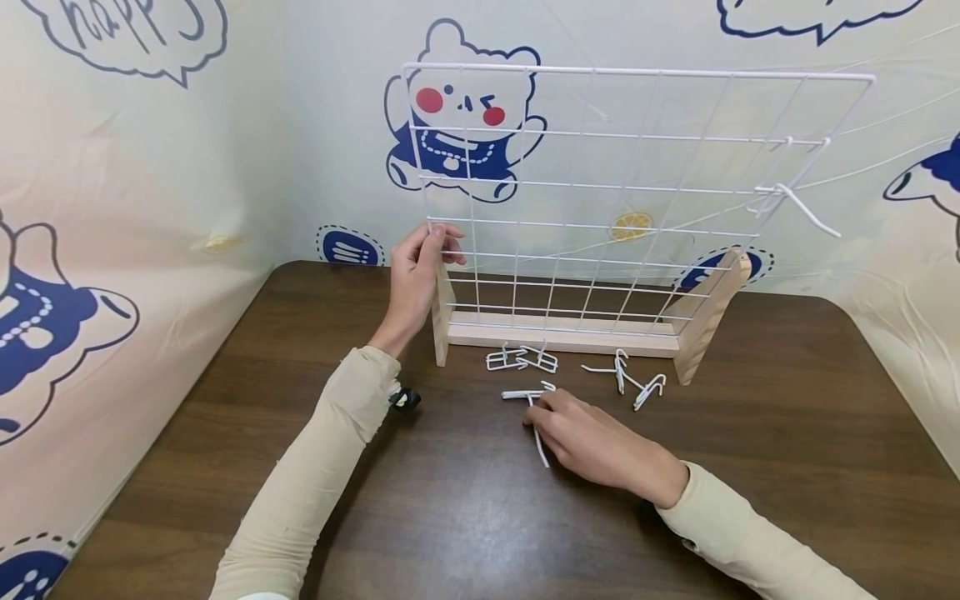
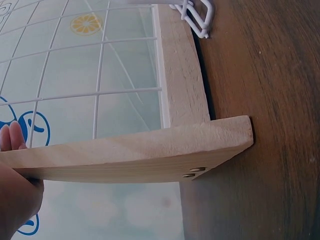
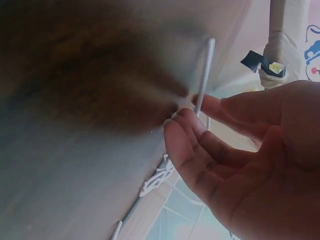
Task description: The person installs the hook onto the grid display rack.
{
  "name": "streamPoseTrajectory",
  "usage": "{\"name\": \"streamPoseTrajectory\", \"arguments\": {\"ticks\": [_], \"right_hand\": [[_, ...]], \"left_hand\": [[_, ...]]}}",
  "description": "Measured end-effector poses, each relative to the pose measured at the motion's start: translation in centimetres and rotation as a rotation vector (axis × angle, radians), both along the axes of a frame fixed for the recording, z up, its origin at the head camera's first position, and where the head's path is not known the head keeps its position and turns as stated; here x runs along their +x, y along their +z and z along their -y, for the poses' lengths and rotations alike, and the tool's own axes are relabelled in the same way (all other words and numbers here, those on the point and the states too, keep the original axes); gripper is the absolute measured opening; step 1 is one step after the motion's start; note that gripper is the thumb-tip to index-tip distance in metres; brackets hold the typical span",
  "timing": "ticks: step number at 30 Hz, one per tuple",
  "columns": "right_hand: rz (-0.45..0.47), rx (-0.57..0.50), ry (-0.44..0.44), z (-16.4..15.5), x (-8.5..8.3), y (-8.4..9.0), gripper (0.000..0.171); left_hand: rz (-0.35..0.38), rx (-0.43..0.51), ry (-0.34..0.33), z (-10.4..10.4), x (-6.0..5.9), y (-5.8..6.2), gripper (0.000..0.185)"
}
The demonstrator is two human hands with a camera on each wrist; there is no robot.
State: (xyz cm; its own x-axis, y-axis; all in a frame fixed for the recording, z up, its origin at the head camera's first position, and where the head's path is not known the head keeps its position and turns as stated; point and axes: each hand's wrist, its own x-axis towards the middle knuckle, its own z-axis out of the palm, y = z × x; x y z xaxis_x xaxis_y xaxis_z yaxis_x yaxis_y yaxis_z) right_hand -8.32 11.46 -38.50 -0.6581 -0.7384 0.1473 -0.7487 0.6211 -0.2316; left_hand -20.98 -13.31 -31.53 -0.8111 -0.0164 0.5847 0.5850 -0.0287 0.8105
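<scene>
A white wire grid rack (image 1: 637,72) leans back in a wooden stand (image 1: 562,337) at the far side of the table. My left hand (image 1: 415,271) grips the rack's left edge at the top of the wooden side piece (image 2: 125,150), thumb in front and fingers around the back. Low over the table in front of the stand, my right hand (image 1: 588,437) pinches a white metal hook (image 3: 205,75) between thumb and fingers. The hook's long prong points toward me in the head view; the fingers hide part of it.
Several loose white hooks lie before the stand, a pair at the left (image 1: 522,358) and others at the right (image 1: 619,375). One hook (image 1: 810,212) hangs on the grid's upper right, its prong jutting forward. A printed cloth backdrop (image 1: 330,125) stands behind the brown table (image 1: 450,500).
</scene>
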Motion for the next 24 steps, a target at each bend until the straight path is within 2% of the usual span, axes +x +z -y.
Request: {"name": "streamPoseTrajectory", "arguments": {"ticks": [3,8,12,16,20,24], "right_hand": [[0.025,0.016,-0.013,-0.1,0.0,0.1,0.002],[0.024,0.021,0.0,-0.4,0.1,0.3,0.016],[0.02,-0.021,0.009,-0.8,0.1,0.4,0.021],[0.01,-0.087,0.022,-1.0,0.1,0.6,0.021],[0.011,-0.198,0.042,-1.5,-0.1,0.8,0.019],[0.072,-0.34,0.055,-1.7,-0.5,1.3,0.038]], "left_hand": [[-0.004,-0.003,0.003,0.0,0.0,0.0,0.035],[-0.003,-0.004,0.009,0.0,0.0,0.0,0.034],[0.001,0.002,0.009,0.0,0.0,0.0,0.034],[0.001,0.011,0.011,-0.1,0.0,-0.1,0.034],[-0.001,0.009,0.016,-0.2,0.0,-0.1,0.034],[-0.008,0.012,0.019,-0.2,-0.1,-0.2,0.035]]}}
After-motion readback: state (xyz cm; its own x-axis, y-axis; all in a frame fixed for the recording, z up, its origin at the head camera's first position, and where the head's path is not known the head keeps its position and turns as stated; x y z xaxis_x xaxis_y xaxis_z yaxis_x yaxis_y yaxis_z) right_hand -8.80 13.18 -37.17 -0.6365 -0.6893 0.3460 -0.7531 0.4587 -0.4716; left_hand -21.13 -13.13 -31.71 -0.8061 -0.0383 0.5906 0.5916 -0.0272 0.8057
